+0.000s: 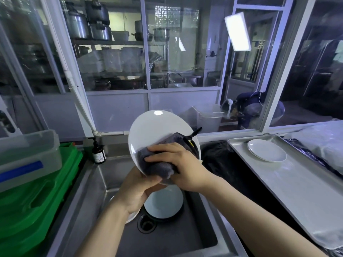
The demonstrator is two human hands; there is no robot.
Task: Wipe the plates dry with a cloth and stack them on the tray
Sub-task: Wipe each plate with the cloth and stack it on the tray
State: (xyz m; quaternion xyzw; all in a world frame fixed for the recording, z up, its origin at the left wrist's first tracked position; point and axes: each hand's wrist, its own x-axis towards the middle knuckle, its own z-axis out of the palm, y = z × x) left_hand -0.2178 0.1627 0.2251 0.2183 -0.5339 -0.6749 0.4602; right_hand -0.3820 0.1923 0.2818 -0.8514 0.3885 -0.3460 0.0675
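Note:
A white plate (pixel 154 130) stands tilted up above the sink, its face toward me. My left hand (pixel 137 190) grips its lower rim from below. My right hand (pixel 183 164) holds a grey cloth (pixel 157 166) pressed against the plate's lower face. On the metal tray (pixel 289 180) at the right lies a small stack of white plates (pixel 266 150). More white plates sit in the sink below my hands: one (pixel 163 203) near the drain, another (pixel 132 217) mostly hidden under my left wrist.
The steel sink (pixel 89 184) has a drain (pixel 146 224) at its bottom. A brown pump bottle (pixel 98 152) stands at the sink's back left corner. Green crates (pixel 37 197) with a clear lidded box (pixel 27 154) fill the left. Glass partitions rise behind.

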